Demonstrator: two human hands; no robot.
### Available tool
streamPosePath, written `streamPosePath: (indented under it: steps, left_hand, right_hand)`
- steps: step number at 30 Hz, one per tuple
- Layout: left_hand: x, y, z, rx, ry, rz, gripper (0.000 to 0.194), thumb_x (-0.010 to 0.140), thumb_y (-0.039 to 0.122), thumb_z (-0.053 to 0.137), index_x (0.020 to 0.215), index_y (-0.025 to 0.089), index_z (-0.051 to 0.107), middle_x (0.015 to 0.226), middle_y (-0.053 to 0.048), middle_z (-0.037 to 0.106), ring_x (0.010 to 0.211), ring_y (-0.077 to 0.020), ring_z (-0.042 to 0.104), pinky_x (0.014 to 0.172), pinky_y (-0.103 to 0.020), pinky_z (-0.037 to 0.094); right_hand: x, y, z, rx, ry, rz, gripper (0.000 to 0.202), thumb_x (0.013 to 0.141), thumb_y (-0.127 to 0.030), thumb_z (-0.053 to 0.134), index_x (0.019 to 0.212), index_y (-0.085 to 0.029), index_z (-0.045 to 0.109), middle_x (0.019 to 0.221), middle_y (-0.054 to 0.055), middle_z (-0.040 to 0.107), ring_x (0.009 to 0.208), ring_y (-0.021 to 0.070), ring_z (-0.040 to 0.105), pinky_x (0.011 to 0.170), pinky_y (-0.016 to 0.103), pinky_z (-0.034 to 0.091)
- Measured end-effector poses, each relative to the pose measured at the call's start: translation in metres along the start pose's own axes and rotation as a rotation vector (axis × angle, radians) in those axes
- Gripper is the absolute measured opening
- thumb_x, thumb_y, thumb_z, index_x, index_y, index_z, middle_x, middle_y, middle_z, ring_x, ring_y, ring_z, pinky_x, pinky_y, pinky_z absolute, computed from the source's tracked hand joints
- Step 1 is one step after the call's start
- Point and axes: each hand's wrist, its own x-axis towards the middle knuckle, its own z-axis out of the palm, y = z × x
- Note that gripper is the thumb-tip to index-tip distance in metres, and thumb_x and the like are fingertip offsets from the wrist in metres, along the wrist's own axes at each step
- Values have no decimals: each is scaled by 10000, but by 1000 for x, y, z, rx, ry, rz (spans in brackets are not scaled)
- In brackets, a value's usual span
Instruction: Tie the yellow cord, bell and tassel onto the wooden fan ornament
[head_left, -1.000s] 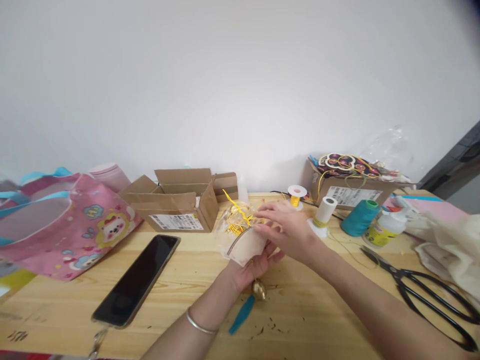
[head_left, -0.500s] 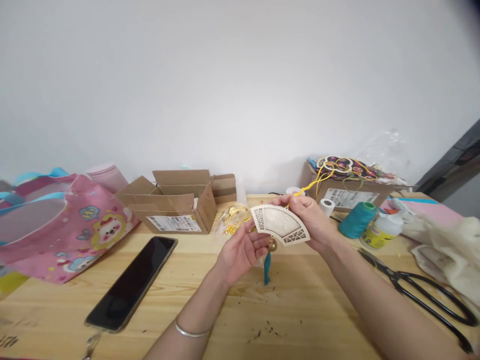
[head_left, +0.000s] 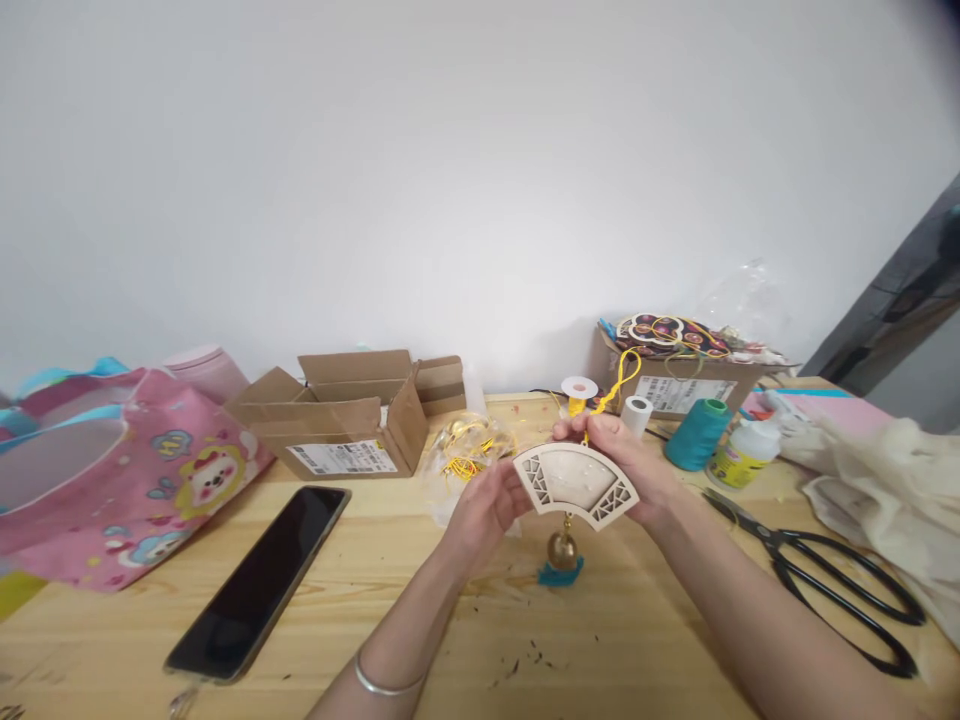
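Between my hands, above the table, is a pale wooden fan-shaped pendant (head_left: 576, 478) with cut-out lattice at both ends. My right hand (head_left: 626, 452) grips its top and right edge, close to a yellow cord loop (head_left: 620, 380) that rises from it. At its left end, my left hand (head_left: 491, 505) has its fingers curled behind the wood, holding that edge; the fingertips are partly hidden. A round gold bell (head_left: 562, 550) hangs below the pendant, with a teal tassel (head_left: 561, 573) under it.
Behind are an open cardboard box (head_left: 352, 425), a plastic bag of yellow cords (head_left: 469, 450) and a second box (head_left: 675, 385) holding pendants. Black scissors (head_left: 817, 570), teal thread (head_left: 699, 435), a glue bottle (head_left: 744, 452) and cloth lie right; a phone (head_left: 259, 585) and pink bag (head_left: 165, 480) left.
The pendant has moved slightly right and down and turned more level. My left fingers have left the bell and now sit at the pendant's left edge; the bell hangs fully in view.
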Motion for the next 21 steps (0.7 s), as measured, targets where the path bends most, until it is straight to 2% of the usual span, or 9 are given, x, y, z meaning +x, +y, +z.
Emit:
streamPosePath:
  steps: [3,6,9,12,15,17,18,20,21]
  left_hand:
    - [-1,-4,-1,14,-35,-70,497,748,537,485,1004,131,611,920,-126,653,838,-225,595,718,-337,456]
    - [-1,-5,-5,178,101,-55,363,689,469,602,804,129,653,731,-70,661,664,-150,591,621,-256,452]
    - [0,-4,-9,425,274,-3,299,670,387,637,533,126,589,477,1,570,463,-76,492,496,-187,387]
    - [5,3,-8,642,364,58,253,658,319,628,493,139,559,436,22,544,410,-63,430,437,-177,334]
    - [5,20,-5,733,394,146,204,670,277,582,508,153,567,438,28,546,418,-68,440,444,-179,340]
    - [-8,41,-5,774,385,171,197,668,265,567,499,164,572,418,33,531,410,-74,455,441,-184,351]
    - [-21,54,-7,822,337,132,212,661,257,571,469,167,567,420,25,538,411,-79,465,435,-187,355]
    - [-59,81,-13,924,216,-49,232,581,233,638,376,176,546,416,4,561,411,-97,491,419,-196,374]
    - [-83,95,-17,924,225,-139,245,528,254,679,341,187,536,365,5,539,371,-107,484,377,-200,368]
  right_hand:
    - [0,9,-8,-21,41,20,184,658,-360,679,699,-180,672,744,0,647,671,94,593,631,201,464]
    - [3,14,-14,-66,75,39,216,651,-372,682,692,-160,675,737,8,647,643,87,586,602,188,456]
    - [5,15,-16,-111,120,38,222,649,-377,682,695,-159,681,717,9,647,625,82,580,581,178,445]
    - [5,15,-18,-146,138,16,220,637,-375,691,680,-159,685,697,9,644,619,81,575,580,175,439]
    - [4,14,-17,-136,133,5,236,632,-389,690,664,-155,682,682,10,639,585,74,559,547,171,425]
    - [3,12,-17,-105,144,-3,241,629,-400,689,665,-162,679,678,6,636,555,68,542,515,168,410]
    - [3,11,-17,-86,152,-10,238,624,-403,691,663,-168,677,676,1,634,548,65,535,507,168,405]
    - [3,9,-18,-61,157,-26,227,615,-402,698,659,-181,674,680,-8,630,556,66,531,517,172,407]
    - [3,9,-18,-63,148,-30,223,613,-401,700,657,-184,674,683,-9,629,575,69,536,534,175,412]
